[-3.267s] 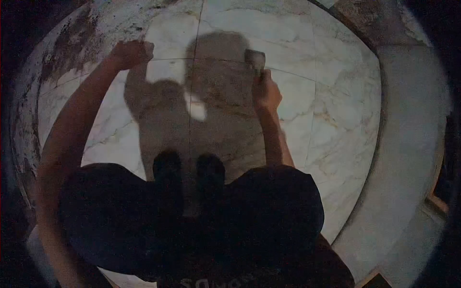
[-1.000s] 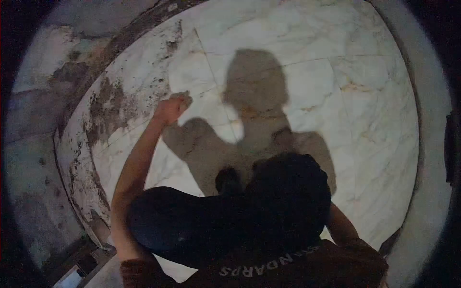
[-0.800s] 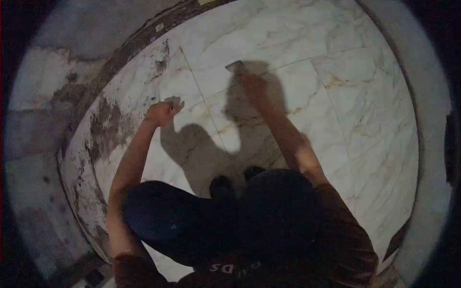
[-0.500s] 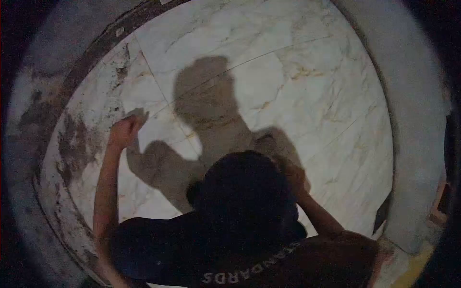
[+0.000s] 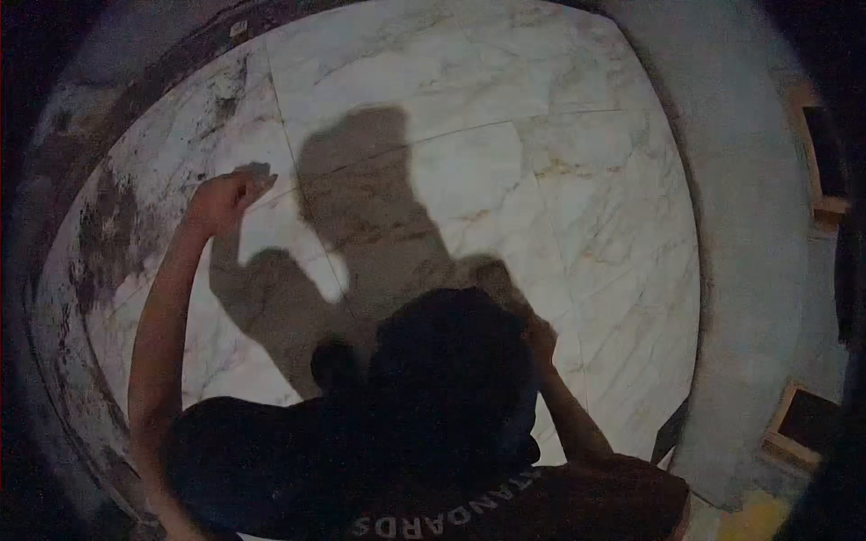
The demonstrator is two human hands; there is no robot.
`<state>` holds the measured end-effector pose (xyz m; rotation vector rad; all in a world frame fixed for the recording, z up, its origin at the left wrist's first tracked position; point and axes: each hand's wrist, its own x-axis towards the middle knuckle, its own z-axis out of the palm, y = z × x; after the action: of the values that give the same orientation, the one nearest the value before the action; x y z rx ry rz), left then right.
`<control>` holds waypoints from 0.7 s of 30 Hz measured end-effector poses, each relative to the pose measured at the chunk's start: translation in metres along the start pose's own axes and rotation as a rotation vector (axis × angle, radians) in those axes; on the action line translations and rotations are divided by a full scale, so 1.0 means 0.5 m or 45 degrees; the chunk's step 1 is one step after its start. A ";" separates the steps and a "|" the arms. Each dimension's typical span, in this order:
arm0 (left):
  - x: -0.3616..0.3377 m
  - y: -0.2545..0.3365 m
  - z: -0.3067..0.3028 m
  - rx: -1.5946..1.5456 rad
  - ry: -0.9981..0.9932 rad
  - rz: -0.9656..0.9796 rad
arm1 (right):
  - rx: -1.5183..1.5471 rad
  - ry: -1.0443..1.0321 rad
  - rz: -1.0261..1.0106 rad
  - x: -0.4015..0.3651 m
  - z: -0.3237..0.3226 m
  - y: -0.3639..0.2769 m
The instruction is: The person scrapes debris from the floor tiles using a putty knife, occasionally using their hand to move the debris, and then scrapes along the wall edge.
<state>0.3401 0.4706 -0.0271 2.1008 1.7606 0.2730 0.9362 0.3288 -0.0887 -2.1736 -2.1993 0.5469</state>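
Observation:
My left hand (image 5: 221, 200) is raised at the left over the pale marble-patterned surface (image 5: 469, 72). Its fingers are pressed together, and a small pale tip shows at their end; what they hold, if anything, is too small to name. My right hand (image 5: 541, 341) is bent in beside a large dark rounded shape (image 5: 456, 361) and partly hidden by it, its fingers too dark to make out. Below lies a dark shirt (image 5: 298, 460) with upside-down lettering. A shadow of a head and arms falls across the surface.
Dark stains (image 5: 108, 234) mark the surface's left side. A grey band (image 5: 749, 270) borders it on the right, with wood-edged dark rectangular objects (image 5: 803, 424) beyond. A yellow patch (image 5: 758, 516) shows at the lower right.
The view has shifted, and the surface and body appear farther left. My left hand sits higher and more to the left in the frame. More of the wood-edged objects shows at the right.

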 end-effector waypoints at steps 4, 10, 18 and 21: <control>0.044 0.006 0.008 0.464 -0.461 -0.209 | 0.116 0.369 -0.173 0.279 0.016 -0.132; 0.047 0.067 -0.018 0.156 -0.227 -0.045 | 0.020 0.386 -0.169 0.274 -0.039 -0.135; 0.023 0.009 0.045 0.381 -0.694 -0.264 | -0.031 0.238 -0.136 0.302 -0.060 -0.161; 0.015 -0.057 0.080 0.254 -0.358 -0.040 | -0.030 0.383 -0.236 0.414 -0.024 -0.222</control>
<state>0.3311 0.4755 -0.0757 2.1202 1.7074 -0.2070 0.8228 0.5347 -0.1000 -1.8851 -2.2150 0.1748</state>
